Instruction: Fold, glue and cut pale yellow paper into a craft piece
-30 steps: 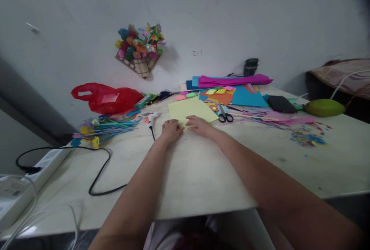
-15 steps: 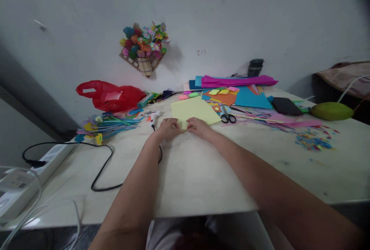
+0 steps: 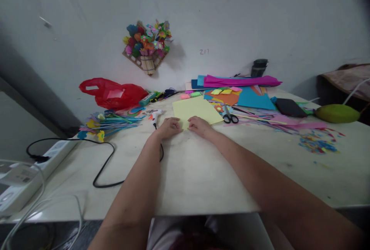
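A pale yellow sheet of paper (image 3: 199, 108) lies on the table, its near corner between my two hands. My left hand (image 3: 170, 127) is closed at the sheet's near left edge, with fingertips pinched on the paper. Just right of it, my right hand (image 3: 199, 126) also pinches the near edge with curled fingers. Black-handled scissors (image 3: 230, 118) lie against the sheet's right corner. Left of the sheet is a white glue gun (image 3: 156, 115) with a black cord.
Foam flowers on stems (image 3: 112, 122) and a red plastic bag (image 3: 114, 93) are at the left. Coloured sheets (image 3: 254, 98), a black phone-like object (image 3: 290, 107), a green oval object (image 3: 337, 114) and paper scraps (image 3: 318, 143) lie right. A power strip (image 3: 52, 161) sits on the left edge.
The view has shifted slightly, so things at the back appear a little further right. Both hands keep nearly the same hold at the sheet's near edge.
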Action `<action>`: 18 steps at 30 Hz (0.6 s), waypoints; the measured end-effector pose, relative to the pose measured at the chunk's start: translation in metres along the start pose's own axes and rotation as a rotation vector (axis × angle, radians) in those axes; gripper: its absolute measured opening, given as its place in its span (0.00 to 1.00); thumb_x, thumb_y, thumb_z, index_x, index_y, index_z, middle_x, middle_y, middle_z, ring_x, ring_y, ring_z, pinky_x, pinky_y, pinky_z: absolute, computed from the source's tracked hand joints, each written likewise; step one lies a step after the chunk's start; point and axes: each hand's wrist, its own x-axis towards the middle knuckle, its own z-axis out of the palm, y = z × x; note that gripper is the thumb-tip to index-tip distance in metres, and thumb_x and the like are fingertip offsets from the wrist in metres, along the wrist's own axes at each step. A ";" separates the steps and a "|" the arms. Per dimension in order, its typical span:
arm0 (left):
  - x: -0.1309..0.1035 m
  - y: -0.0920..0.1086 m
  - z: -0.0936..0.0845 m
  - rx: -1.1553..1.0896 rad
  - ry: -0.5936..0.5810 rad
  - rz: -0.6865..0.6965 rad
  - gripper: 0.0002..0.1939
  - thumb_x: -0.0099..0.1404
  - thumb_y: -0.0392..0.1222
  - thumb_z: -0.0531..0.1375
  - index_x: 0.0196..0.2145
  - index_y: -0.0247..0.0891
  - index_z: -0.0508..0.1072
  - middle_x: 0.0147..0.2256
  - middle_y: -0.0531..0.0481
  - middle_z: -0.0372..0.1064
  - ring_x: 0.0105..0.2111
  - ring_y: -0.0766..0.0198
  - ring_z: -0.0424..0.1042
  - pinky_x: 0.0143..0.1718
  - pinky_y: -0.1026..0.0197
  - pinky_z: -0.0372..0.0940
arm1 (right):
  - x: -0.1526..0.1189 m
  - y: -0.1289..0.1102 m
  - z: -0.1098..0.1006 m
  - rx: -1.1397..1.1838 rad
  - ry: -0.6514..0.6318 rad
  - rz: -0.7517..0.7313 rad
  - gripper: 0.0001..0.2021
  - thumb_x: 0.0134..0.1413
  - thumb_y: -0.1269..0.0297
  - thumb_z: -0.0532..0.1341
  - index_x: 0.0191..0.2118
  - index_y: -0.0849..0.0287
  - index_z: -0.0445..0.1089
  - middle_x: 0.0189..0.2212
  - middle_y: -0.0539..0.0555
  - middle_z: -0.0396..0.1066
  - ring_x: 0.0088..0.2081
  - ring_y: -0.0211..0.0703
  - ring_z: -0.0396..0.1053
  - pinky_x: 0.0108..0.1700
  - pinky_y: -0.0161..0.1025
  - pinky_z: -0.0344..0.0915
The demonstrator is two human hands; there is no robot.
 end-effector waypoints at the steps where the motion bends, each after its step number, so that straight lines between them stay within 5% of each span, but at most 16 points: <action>1: 0.000 0.001 0.000 0.000 -0.005 -0.009 0.05 0.50 0.42 0.62 0.24 0.39 0.71 0.50 0.47 0.65 0.52 0.59 0.60 0.54 0.58 0.52 | 0.000 0.000 0.000 -0.002 0.001 0.001 0.04 0.51 0.69 0.59 0.30 0.61 0.70 0.46 0.55 0.66 0.45 0.39 0.65 0.47 0.34 0.58; 11: -0.003 0.006 -0.004 -0.006 -0.050 -0.040 0.05 0.51 0.41 0.60 0.24 0.36 0.71 0.52 0.46 0.63 0.53 0.55 0.58 0.55 0.55 0.52 | 0.002 -0.001 0.001 -0.016 0.003 0.019 0.04 0.51 0.70 0.58 0.28 0.62 0.70 0.45 0.57 0.66 0.44 0.41 0.65 0.47 0.36 0.59; 18: -0.003 0.010 -0.004 0.022 -0.072 -0.045 0.05 0.52 0.41 0.59 0.22 0.37 0.70 0.47 0.47 0.68 0.53 0.54 0.58 0.56 0.54 0.50 | 0.008 -0.023 -0.012 -0.181 -0.144 0.145 0.07 0.52 0.65 0.58 0.33 0.63 0.71 0.43 0.59 0.67 0.45 0.45 0.64 0.45 0.36 0.59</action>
